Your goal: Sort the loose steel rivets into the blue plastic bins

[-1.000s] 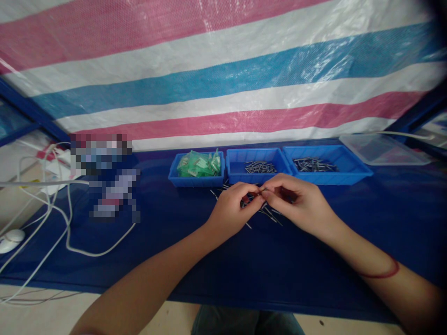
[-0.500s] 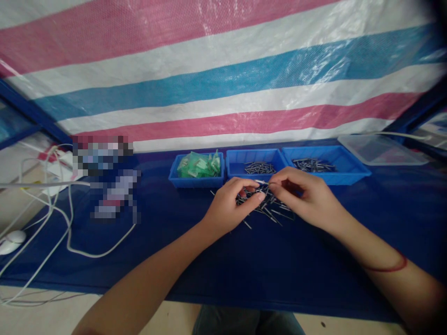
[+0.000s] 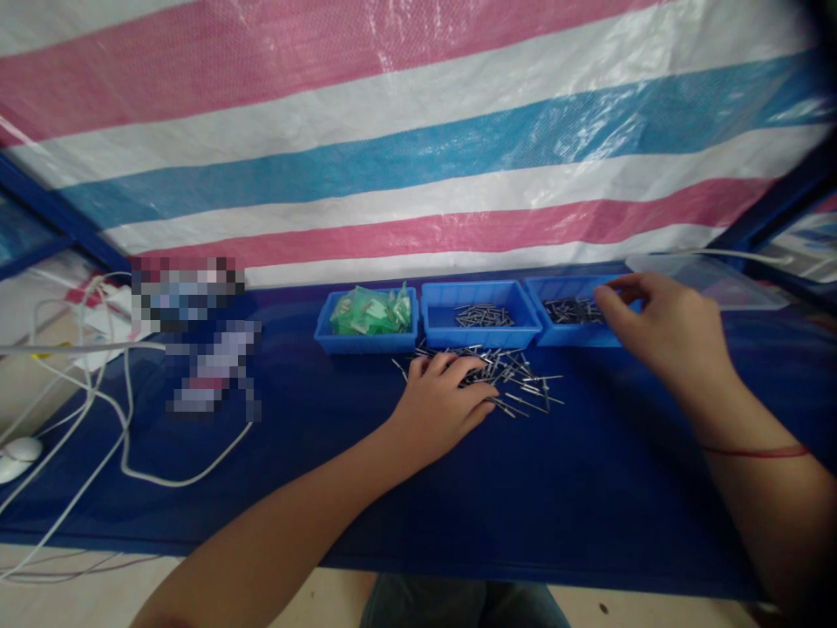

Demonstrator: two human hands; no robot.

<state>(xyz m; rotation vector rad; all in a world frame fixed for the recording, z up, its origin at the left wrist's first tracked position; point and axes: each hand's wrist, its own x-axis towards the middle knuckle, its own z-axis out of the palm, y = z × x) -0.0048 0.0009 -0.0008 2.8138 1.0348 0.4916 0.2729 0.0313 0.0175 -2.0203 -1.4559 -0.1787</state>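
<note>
A loose pile of thin metal pins that look like blind rivets (image 3: pixel 516 371) lies on the blue tabletop. My left hand (image 3: pixel 445 397) rests over the pile's left side, palm down, fingers spread and bent among the rivets. Over the right blue bin (image 3: pixel 581 336), which has more rivets in it, hovers my right hand (image 3: pixel 673 327). Its thumb and forefinger come together at the tips; whatever may be between them cannot be made out. The middle blue bin (image 3: pixel 480 336) holds a smaller heap of similar rivets.
A left blue bin (image 3: pixel 366 345) contains green plastic bags (image 3: pixel 372 312). Behind the right bin lies a clear plastic lid (image 3: pixel 738 288). White cables (image 3: pixel 131 419) and a white mouse (image 3: pixel 21 455) occupy the left side. A striped plastic sheet (image 3: pixel 392 174) hangs at the back.
The hands have parted. My right hand has moved right and away to the right bin, while my left hand has opened from a pinch on a thin rivet and lowered onto the pile.
</note>
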